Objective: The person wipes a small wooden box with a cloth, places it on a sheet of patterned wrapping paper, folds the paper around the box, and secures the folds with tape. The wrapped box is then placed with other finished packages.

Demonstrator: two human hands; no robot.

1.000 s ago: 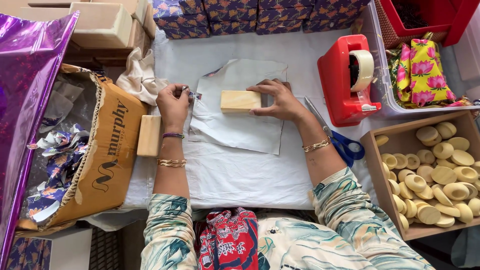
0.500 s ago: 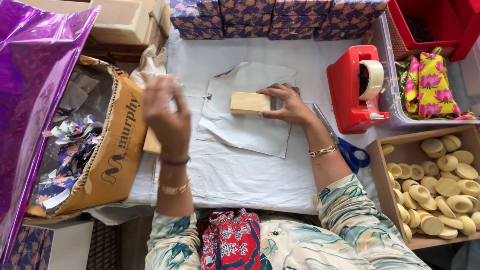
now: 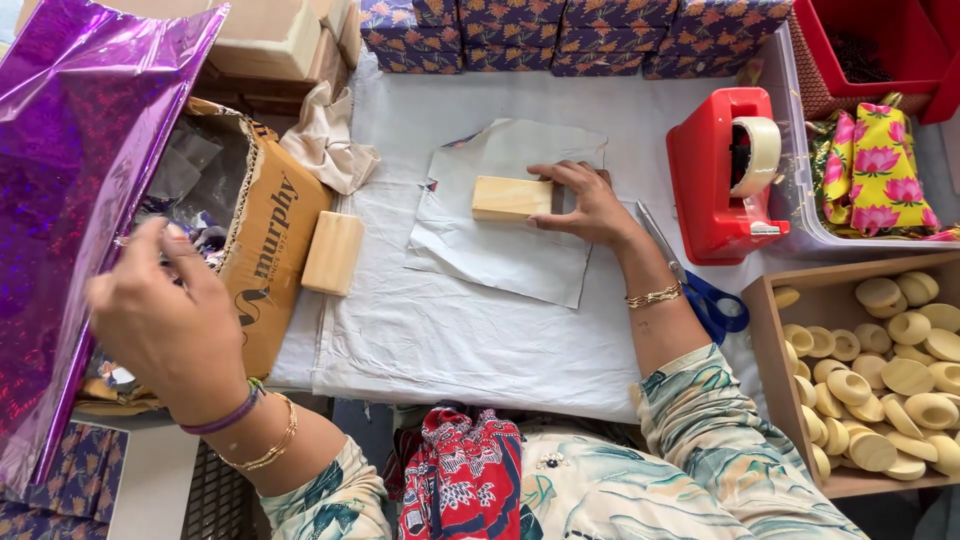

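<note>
— Two hands are out in front of us. Nearest is our left hand (image 3: 165,325), lifted off the counter (image 3: 440,340) at the left, back toward the camera, fingers loosely curled with the tips drawn together.

— Is it pinching anything?

— We cannot tell; the fingertips sit against the purple foil sheet (image 3: 75,170) and the scraps in the cardboard box (image 3: 270,250), and the hand is blurred. It is well apart from the wooden block.

— And which block do we mean?

— We mean the pale wooden block (image 3: 511,197) lying flat on the grey wrapping paper (image 3: 500,250), farther out, at the middle of the white cloth. Our right hand (image 3: 585,205) is at its right end, palm down, fingers stretched together over the far edge and the thumb along the near side, so we are steadying the block against the paper. The forearm runs back toward us at a slant, a gold bangle on the wrist.

— What else lies near?

— We see a second wooden block (image 3: 333,252) just beside the cardboard box, untouched. Blue-handled scissors (image 3: 705,295) lie beside our right forearm, and the tray of round yellow pieces (image 3: 890,370) stands to their right. Beyond sits the red tape dispenser (image 3: 720,175); farthest off, we see a row of patterned blue boxes (image 3: 570,35).
</note>
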